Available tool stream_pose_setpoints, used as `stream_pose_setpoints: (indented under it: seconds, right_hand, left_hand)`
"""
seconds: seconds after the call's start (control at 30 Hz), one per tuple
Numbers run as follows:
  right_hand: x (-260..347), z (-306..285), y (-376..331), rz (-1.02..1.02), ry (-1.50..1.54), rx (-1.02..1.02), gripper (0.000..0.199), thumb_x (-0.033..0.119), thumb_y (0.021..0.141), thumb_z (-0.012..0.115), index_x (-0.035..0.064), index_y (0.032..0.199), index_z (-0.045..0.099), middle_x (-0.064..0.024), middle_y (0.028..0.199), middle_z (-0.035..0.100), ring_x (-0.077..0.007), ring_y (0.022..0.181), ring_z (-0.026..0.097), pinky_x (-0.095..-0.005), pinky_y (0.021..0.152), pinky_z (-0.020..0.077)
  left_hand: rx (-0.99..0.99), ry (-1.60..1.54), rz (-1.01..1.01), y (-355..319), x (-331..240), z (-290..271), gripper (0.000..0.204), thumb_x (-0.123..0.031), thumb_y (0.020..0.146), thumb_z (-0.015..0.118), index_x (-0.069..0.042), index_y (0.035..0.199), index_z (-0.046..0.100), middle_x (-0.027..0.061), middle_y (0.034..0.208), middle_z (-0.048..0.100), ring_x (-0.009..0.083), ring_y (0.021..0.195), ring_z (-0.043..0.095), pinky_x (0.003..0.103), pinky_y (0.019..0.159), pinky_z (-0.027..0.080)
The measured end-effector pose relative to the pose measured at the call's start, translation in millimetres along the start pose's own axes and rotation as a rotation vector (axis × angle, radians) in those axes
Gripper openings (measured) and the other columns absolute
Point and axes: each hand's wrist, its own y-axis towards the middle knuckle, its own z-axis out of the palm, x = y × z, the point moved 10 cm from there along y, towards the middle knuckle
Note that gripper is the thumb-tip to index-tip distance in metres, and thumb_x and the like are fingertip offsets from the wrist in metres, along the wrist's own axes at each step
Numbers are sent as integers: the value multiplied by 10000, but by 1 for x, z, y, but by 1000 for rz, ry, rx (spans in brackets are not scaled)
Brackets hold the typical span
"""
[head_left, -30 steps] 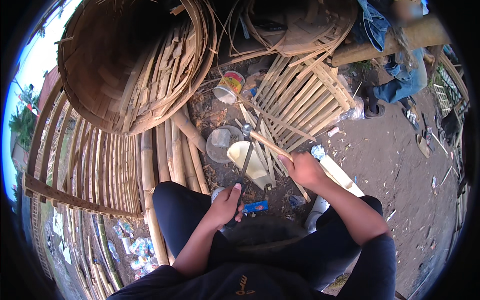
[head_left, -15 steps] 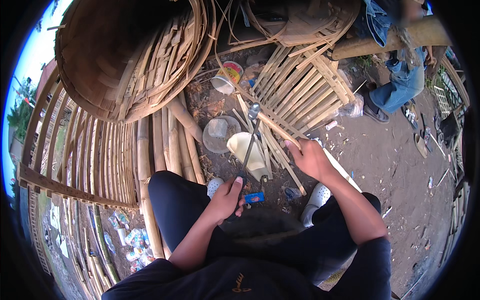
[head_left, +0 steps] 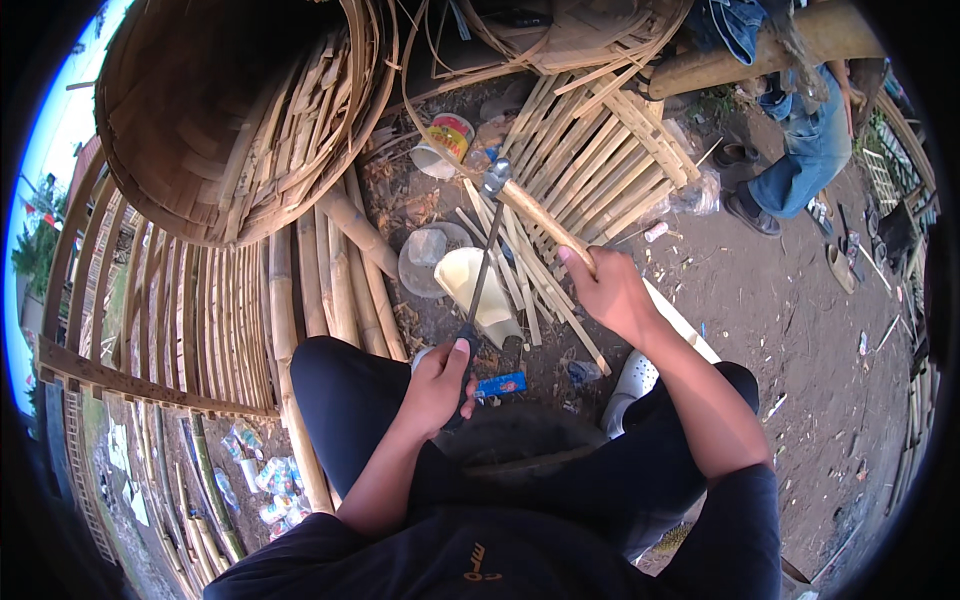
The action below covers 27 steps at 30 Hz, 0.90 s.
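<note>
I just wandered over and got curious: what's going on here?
A person is holding a tool in each bare hand. The left hand grips the dark handle of a long metal tool, and the right hand holds a wooden-handled hammer. The hammer's head is by the metal tool's far end; whether they touch is unclear. Beyond lies a slatted bamboo panel.

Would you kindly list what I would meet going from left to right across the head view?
Slatted bamboo panel, thick bamboo poles, left hand, blue packet, right hand, another person's jeans-clad leg. The hammer and dark-handled metal tool in the hands overlap others, so they are left out.
</note>
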Motion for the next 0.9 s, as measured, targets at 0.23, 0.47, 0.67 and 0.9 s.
stream_pose_setpoints:
  seconds: [0.23, 0.47, 0.67, 0.9]
  right_hand:
    - [9, -9, -2, -113, 67, -89, 528, 357, 955, 565, -94, 679, 554, -287, 579, 509, -445, 550, 517, -446, 558, 440]
    - [-4, 3, 0, 33, 9, 31, 556, 376, 950, 543, -117, 697, 596, -330, 604, 538, -492, 627, 577, -486, 606, 470]
    - [-12, 14, 2, 70, 41, 78, 533, 365, 932, 564, -108, 690, 603, -313, 581, 538, -459, 577, 584, -476, 583, 469]
    - [-10, 23, 1, 54, 20, 126, 472, 344, 929, 574, -85, 735, 604, -285, 577, 549, -437, 558, 584, -471, 574, 469]
  left_hand:
    - [-15, 44, 43, 9, -6, -7, 383, -355, 1026, 423, 15, 974, 505, 32, 629, 454, 105, 438, 411, 255, 406, 380]
    - [5, 74, 44, 18, -4, -8, 379, -354, 1027, 423, 14, 995, 504, 29, 623, 454, 102, 439, 412, 253, 401, 377]
    - [6, 101, 4, 30, 9, -8, 393, -360, 1031, 411, 24, 1030, 496, 35, 622, 451, 106, 441, 413, 254, 409, 368]
    - [2, 79, -48, 30, 8, -3, 435, -384, 1028, 408, 43, 1057, 489, 40, 623, 441, 117, 469, 421, 266, 432, 379]
